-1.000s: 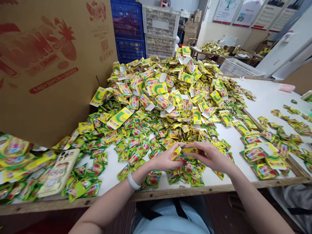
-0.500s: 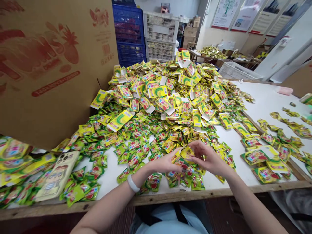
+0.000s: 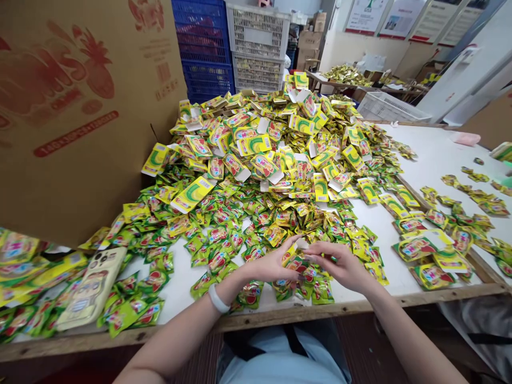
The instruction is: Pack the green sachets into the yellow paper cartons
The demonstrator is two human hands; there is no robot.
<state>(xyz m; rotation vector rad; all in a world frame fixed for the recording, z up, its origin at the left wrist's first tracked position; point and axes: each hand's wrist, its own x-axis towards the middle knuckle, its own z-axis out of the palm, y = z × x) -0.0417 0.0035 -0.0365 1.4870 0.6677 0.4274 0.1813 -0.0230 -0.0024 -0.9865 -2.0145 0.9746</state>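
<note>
My left hand [image 3: 274, 265] is wrapped round a small yellow-and-green candy box [image 3: 295, 258], held just above the front of the table. At the box's upper end a white flap shows, and the fingers of my right hand [image 3: 339, 263] are closed against it. Whatever is inside the box is hidden from me. Green candy packets [image 3: 322, 290] lie under and around both hands. Beyond them rises a heap of similar candy boxes [image 3: 256, 144], several with white end flaps standing out, mixed with loose yellow and green packets.
A large brown carton [image 3: 120, 176] stands at the left. Near it a phone in a cream case [image 3: 92, 288] lies on packets. Several boxes [image 3: 416, 248] are gathered at the right by a wooden strip [image 3: 480, 266]. Plastic crates [image 3: 259, 34] are stacked behind the table.
My right hand has come lower and its fingers have shifted from a yellow piece at the box's mouth to the white flap. My left hand keeps the box. The view has tilted slightly.
</note>
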